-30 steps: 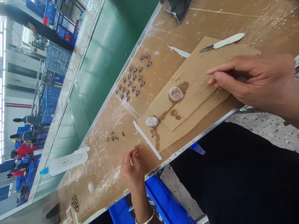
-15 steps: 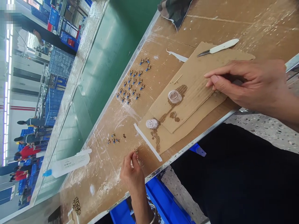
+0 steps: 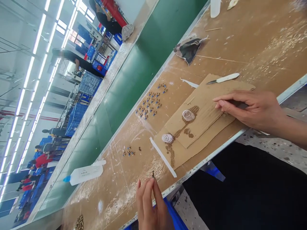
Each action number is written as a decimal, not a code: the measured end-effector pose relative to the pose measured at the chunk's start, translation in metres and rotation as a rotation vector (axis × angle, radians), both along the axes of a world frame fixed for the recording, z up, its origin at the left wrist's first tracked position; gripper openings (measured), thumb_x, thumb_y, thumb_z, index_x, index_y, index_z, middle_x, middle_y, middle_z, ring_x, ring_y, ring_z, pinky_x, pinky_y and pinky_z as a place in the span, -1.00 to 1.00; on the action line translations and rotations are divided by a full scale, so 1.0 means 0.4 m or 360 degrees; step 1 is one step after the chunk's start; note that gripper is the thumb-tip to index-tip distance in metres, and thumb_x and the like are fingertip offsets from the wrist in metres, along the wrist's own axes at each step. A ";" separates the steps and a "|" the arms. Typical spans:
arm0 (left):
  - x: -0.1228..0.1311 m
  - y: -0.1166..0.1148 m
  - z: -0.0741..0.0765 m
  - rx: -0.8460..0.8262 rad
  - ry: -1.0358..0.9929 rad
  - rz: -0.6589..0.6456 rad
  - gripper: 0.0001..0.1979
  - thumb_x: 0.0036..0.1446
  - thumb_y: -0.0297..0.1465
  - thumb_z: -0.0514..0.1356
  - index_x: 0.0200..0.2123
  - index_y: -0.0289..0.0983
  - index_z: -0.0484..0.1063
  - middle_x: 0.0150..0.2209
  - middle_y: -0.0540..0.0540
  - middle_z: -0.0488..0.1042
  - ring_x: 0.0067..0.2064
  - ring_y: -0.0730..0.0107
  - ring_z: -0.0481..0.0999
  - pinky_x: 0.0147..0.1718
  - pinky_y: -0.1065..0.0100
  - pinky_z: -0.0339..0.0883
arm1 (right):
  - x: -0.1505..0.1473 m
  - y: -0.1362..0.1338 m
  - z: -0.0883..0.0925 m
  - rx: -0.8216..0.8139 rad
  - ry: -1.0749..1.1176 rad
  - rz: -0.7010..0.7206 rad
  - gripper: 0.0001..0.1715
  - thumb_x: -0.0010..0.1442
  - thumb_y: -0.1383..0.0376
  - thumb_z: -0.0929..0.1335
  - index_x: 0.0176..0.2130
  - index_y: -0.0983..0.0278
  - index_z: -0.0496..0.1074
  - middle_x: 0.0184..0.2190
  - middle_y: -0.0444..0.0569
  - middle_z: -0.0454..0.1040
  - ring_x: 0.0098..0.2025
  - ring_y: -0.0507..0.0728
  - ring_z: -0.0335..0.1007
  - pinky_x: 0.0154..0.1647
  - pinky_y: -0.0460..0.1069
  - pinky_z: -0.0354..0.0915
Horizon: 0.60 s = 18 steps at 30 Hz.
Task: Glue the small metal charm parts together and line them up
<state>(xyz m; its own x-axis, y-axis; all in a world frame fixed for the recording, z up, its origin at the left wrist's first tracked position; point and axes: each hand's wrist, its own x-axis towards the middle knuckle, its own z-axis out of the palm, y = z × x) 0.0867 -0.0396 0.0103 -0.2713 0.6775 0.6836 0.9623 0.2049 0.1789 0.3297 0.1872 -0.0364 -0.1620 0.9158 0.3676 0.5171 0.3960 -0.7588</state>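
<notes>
A white-handled knife (image 3: 223,78) and a scrap of camouflage cloth (image 3: 188,49) lie on the scuffed brown workbench (image 3: 251,38). A blue-capped white bottle (image 3: 83,172) lies on its side beside the green belt (image 3: 134,80). Beyond the belt stand blue crates (image 3: 76,116) and workers, one in red (image 3: 42,159).

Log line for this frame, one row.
left hand | fingertips at brass part | right hand | resting on cardboard
</notes>
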 end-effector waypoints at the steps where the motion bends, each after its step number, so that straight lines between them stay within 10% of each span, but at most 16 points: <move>1: 0.003 0.002 0.011 0.0006 0.0165 -0.0079 -0.75 -0.02 -0.65 0.28 -0.26 -0.27 0.51 -0.29 -0.09 0.55 -0.10 0.27 0.53 -0.06 0.21 0.43 | 0.000 0.002 -0.003 0.0031 0.0007 0.0004 -0.67 0.28 0.12 0.19 -0.22 0.16 0.46 -0.35 -0.08 0.55 -0.32 0.11 0.48 -0.34 0.06 0.36; 6: 0.008 -0.003 0.034 0.0024 0.0567 -0.0374 -0.75 -0.04 -0.70 0.25 -0.29 -0.32 0.50 -0.28 -0.15 0.54 -0.22 0.33 0.54 -0.05 0.11 0.44 | 0.003 0.013 -0.021 0.0238 0.0024 -0.0007 -0.68 0.24 0.13 0.25 -0.24 0.24 0.51 -0.42 -0.10 0.56 -0.40 0.02 0.48 -0.47 -0.08 0.31; 18: 0.040 -0.023 0.040 -0.0021 0.0356 -0.0384 -0.71 -0.05 -0.74 0.22 -0.27 -0.33 0.53 -0.29 -0.15 0.56 -0.20 0.34 0.53 -0.02 0.16 0.41 | 0.002 0.011 -0.023 0.0324 0.0013 -0.0004 -0.70 0.25 0.20 0.25 -0.26 0.30 0.51 -0.43 -0.07 0.55 -0.43 -0.05 0.45 -0.49 -0.19 0.28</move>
<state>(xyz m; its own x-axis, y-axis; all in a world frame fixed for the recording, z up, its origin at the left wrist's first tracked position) 0.1026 -0.0486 0.0264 0.0536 0.7130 0.6991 0.9985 -0.0326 -0.0433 0.3304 0.1916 -0.0455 -0.1561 0.8228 0.5465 0.5124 0.5405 -0.6674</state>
